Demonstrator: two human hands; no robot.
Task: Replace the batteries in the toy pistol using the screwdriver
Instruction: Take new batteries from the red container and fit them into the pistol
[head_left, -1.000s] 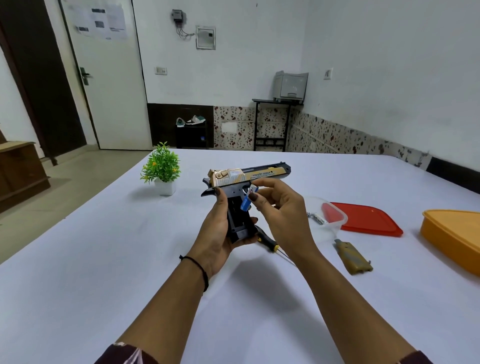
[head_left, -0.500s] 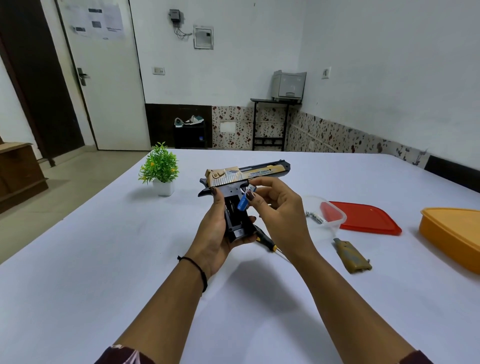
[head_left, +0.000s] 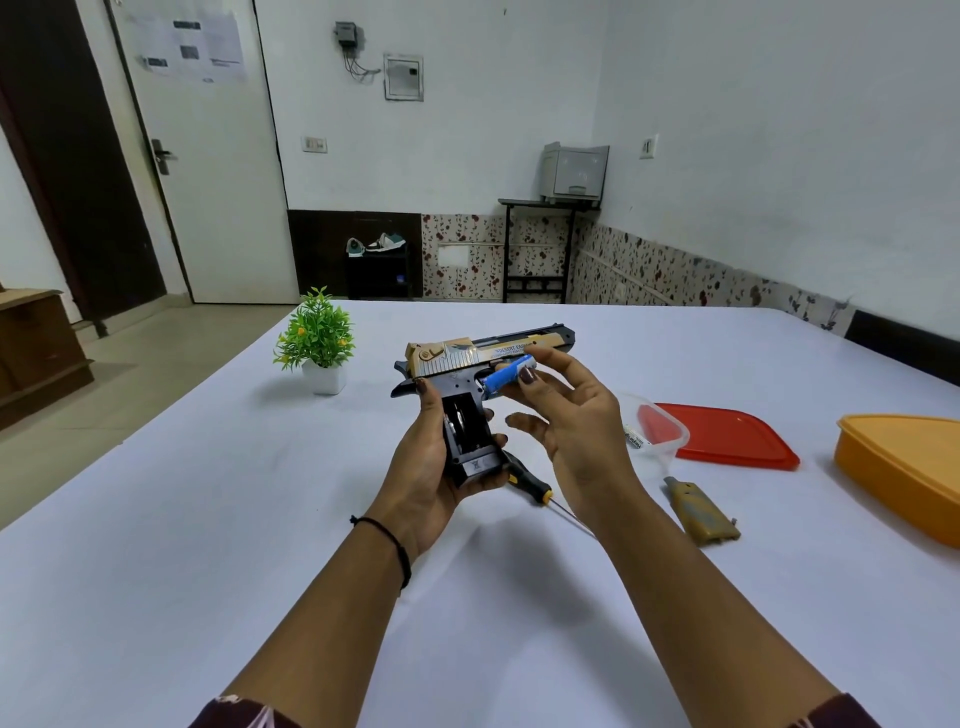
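Note:
My left hand (head_left: 423, 480) grips the black grip of the gold-and-black toy pistol (head_left: 483, 358), held above the table with its barrel pointing right. The grip's side is uncovered and its battery bay (head_left: 463, 421) shows. My right hand (head_left: 571, 415) pinches a blue battery (head_left: 505, 376) between thumb and fingertips, just above the bay and clear of it. The screwdriver (head_left: 530, 480), black handle with a yellow collar, lies on the table below the pistol. The tan grip cover (head_left: 701, 512) lies to the right of my right wrist.
A clear tub (head_left: 670, 434) holding batteries stands behind my right hand, beside its red lid (head_left: 727, 431). An orange container (head_left: 904, 467) sits at the right edge. A small potted plant (head_left: 317, 343) stands at the far left of the white table (head_left: 208, 519).
My right hand has lifted the blue battery up and out of the grip's bay and turned it nearly level. The left hand and pistol stay put.

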